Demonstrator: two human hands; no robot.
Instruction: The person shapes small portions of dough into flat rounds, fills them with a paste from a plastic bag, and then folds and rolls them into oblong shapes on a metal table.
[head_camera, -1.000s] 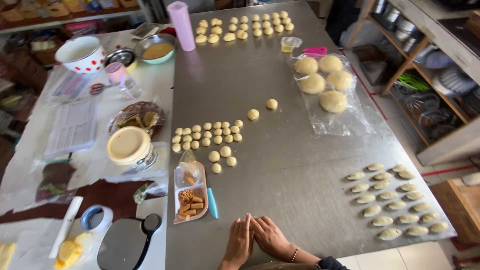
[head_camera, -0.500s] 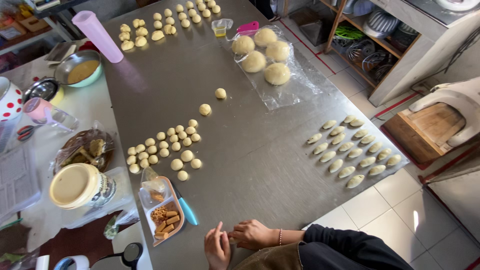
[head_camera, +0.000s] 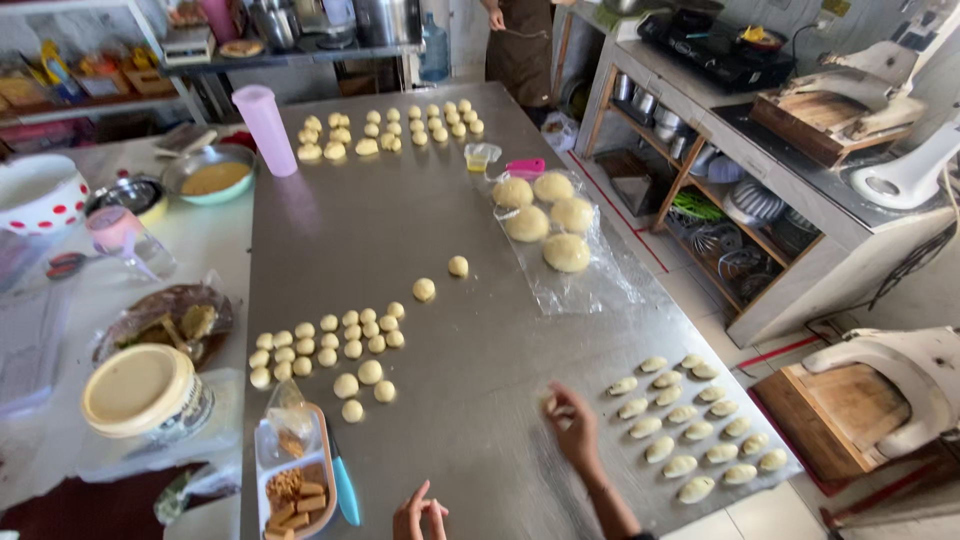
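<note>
Steel table (head_camera: 400, 230): runs lengthwise from 6 to 12 o'clock and bears all items below.

Clear plastic sheet (head_camera: 600, 285): lies at 12 to 1 o'clock from the right hand, well apart, carrying five large dough rounds (head_camera: 567, 252).

Shaped oval pieces (head_camera: 690, 425): sit in rows at 3 o'clock from the right hand, near it; rows slant from 11 to 5 o'clock, with each oval's long axis roughly 8 to 2 o'clock.

Small dough balls (head_camera: 330, 345): cluster at 9 to 10 o'clock from the right hand, apart from it, and at 11 o'clock from the left hand.

Cream-lidded tub (head_camera: 145, 390): stands off the steel, at 9 o'clock.

Filling tray (head_camera: 290, 480): lies at 9 o'clock from the left hand, near, with a blue-handled tool (head_camera: 345, 490) just beside it, long axis 12 to 6 o'clock.

Right hand (head_camera: 575, 430): reaches in from 5 o'clock, fingers curled and seemingly closed on a pale dough piece (head_camera: 548, 400) at the fingertips, low over the table.

Left hand (head_camera: 420, 515): cut by the lower edge, fingers pointing to 12 o'clock; cannot tell whether closed or holding anything.

Dough piece: lies at 10 o'clock within the right hand, the nearer hand by far; at 1 o'clock from the left hand. Too small and too covered to read its long axis or facing.
</note>
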